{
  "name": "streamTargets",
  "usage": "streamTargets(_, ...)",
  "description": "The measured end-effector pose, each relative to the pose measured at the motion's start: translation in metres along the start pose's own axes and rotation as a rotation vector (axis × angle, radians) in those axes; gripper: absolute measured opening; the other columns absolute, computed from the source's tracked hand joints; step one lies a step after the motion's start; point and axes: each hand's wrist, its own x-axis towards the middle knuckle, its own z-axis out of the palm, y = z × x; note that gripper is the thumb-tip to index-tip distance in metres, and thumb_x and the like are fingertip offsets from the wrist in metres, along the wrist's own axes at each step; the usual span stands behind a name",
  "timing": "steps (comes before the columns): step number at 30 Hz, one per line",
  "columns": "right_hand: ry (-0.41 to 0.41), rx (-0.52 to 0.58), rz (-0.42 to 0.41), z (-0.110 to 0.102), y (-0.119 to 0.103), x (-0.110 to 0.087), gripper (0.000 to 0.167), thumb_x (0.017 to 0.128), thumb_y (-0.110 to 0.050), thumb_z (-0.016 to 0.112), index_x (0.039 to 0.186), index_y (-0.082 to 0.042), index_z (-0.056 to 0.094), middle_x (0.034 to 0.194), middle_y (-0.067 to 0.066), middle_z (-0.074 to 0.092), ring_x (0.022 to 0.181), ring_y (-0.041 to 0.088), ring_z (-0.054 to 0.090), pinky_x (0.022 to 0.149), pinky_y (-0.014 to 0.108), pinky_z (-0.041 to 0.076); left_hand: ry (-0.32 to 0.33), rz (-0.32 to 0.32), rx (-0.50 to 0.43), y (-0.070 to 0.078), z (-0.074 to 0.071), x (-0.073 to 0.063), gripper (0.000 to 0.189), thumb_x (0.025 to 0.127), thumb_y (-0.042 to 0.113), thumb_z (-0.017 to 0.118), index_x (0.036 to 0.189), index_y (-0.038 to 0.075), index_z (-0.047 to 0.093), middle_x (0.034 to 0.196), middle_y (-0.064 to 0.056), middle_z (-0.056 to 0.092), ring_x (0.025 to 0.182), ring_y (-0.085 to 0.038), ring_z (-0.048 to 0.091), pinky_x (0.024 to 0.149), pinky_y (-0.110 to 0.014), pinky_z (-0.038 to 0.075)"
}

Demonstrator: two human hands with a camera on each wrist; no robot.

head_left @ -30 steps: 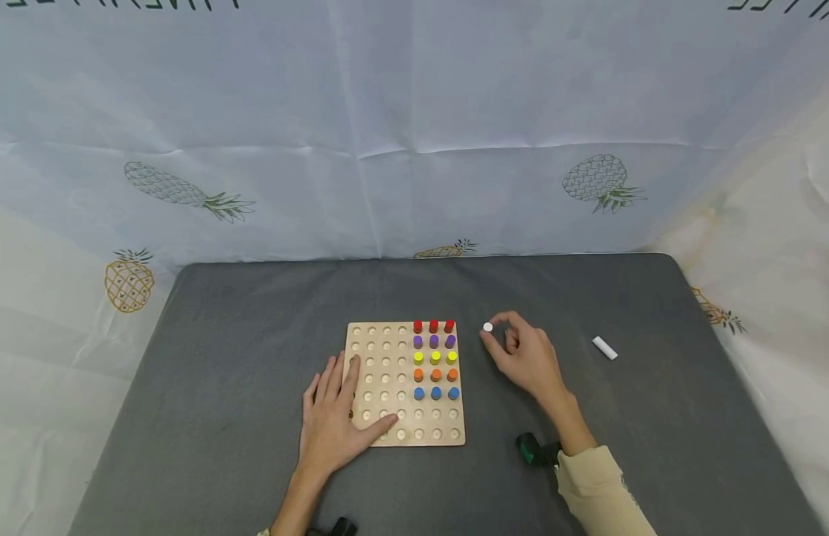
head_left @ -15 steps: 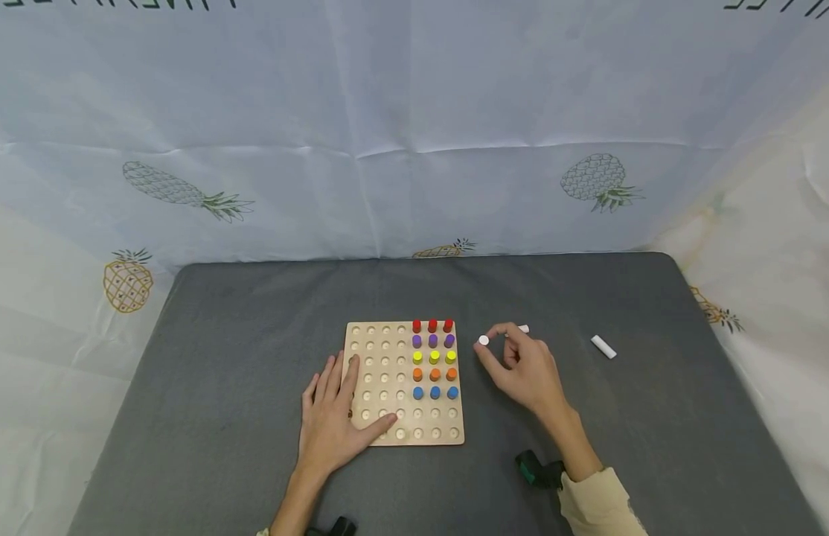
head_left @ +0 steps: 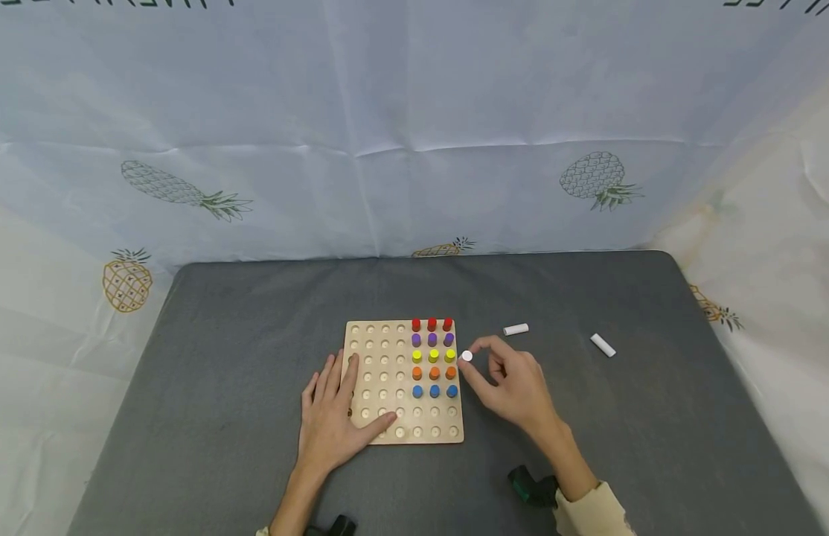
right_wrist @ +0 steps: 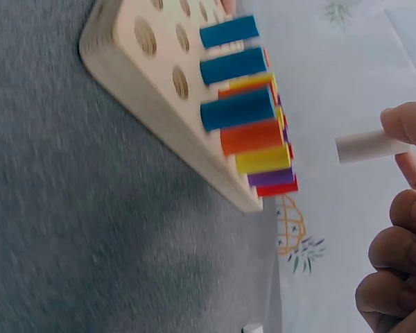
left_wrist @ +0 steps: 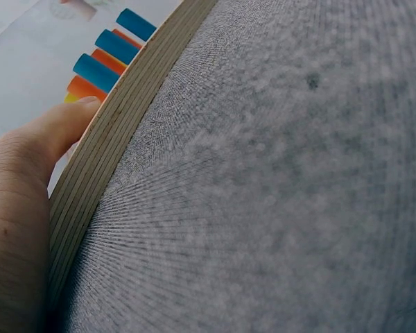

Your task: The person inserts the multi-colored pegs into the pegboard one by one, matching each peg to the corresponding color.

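A wooden pegboard (head_left: 384,385) with rows of round holes lies on the table. Red, purple, yellow, orange and blue pegs (head_left: 434,391) stand upright in its right-hand columns, three of each colour. My left hand (head_left: 335,420) rests across the board's left side with fingers spread; in the left wrist view its thumb (left_wrist: 55,128) lies over the board's edge. Between thumb and index finger my right hand (head_left: 511,380) pinches a white peg (right_wrist: 367,147), held above the table just off the board's right edge. The other right-hand fingers are curled.
Two more white pegs lie on the grey cloth to the right: one peg (head_left: 516,329) just beyond my right hand, another peg (head_left: 603,345) farther right. Behind the table (head_left: 254,313) hangs a pale curtain (head_left: 388,193) printed with pineapples.
My right hand has carried the white peg toward the board, leftward and nearer to me. A white peg hidden behind that hand has come into view. The left hand stays in place.
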Motion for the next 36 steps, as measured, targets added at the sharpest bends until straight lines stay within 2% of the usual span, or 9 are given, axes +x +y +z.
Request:
streamTargets(11, -0.024, 0.073, -0.092, 0.018, -0.014, -0.012, 0.021, 0.082, -0.015, 0.085, 0.096, -0.017, 0.069, 0.053, -0.011, 0.030, 0.050, -0.009, 0.018, 0.048, 0.012, 0.015, 0.000, 0.005, 0.002, 0.001, -0.001, 0.000, 0.115, 0.069, 0.072, 0.077, 0.160, 0.014, 0.036, 0.167, -0.016, 0.033, 0.156, -0.035, 0.029, 0.121, -0.060, 0.020)
streamTargets(16, -0.061, 0.110, -0.137, 0.028, -0.020, -0.018, 0.020, 0.082, -0.015, 0.084, 0.096, -0.020, 0.069, 0.051, -0.010, 0.031, 0.051, -0.011, 0.017, 0.047, 0.010, 0.014, 0.003, 0.006, 0.010, 0.000, -0.001, 0.000, 0.115, 0.069, 0.072, 0.076, 0.160, 0.014, 0.036, 0.167, -0.015, 0.033, 0.155, -0.035, 0.030, 0.120, -0.060, 0.021)
streamTargets(20, -0.112, 0.128, -0.118, 0.036, -0.024, -0.024, 0.018, 0.082, -0.018, 0.085, 0.095, -0.019, 0.072, 0.051, -0.013, 0.029, 0.051, -0.013, 0.016, 0.047, 0.008, 0.013, 0.007, 0.011, 0.008, 0.000, -0.001, 0.000, 0.115, 0.069, 0.072, 0.077, 0.160, 0.013, 0.036, 0.167, -0.016, 0.034, 0.155, -0.035, 0.030, 0.120, -0.060, 0.021)
streamTargets(29, -0.203, 0.091, -0.059, 0.052, -0.027, -0.035, 0.018, 0.083, -0.026, 0.085, 0.098, -0.019, 0.078, 0.053, -0.020, 0.026, 0.048, -0.012, 0.016, 0.048, 0.011, 0.014, 0.009, 0.014, 0.006, 0.000, -0.001, 0.001, 0.115, 0.069, 0.072, 0.077, 0.159, 0.013, 0.037, 0.166, -0.016, 0.035, 0.155, -0.035, 0.031, 0.120, -0.061, 0.022)
streamTargets(36, -0.213, 0.071, -0.047, 0.058, -0.026, -0.039, 0.018, 0.082, -0.027, 0.086, 0.096, -0.019, 0.078, 0.053, -0.020, 0.027, 0.048, -0.011, 0.015, 0.048, 0.011, 0.014, -0.001, 0.010, 0.009, 0.000, -0.001, 0.001, 0.115, 0.069, 0.072, 0.077, 0.160, 0.013, 0.036, 0.166, -0.015, 0.035, 0.155, -0.035, 0.031, 0.120, -0.061, 0.022)
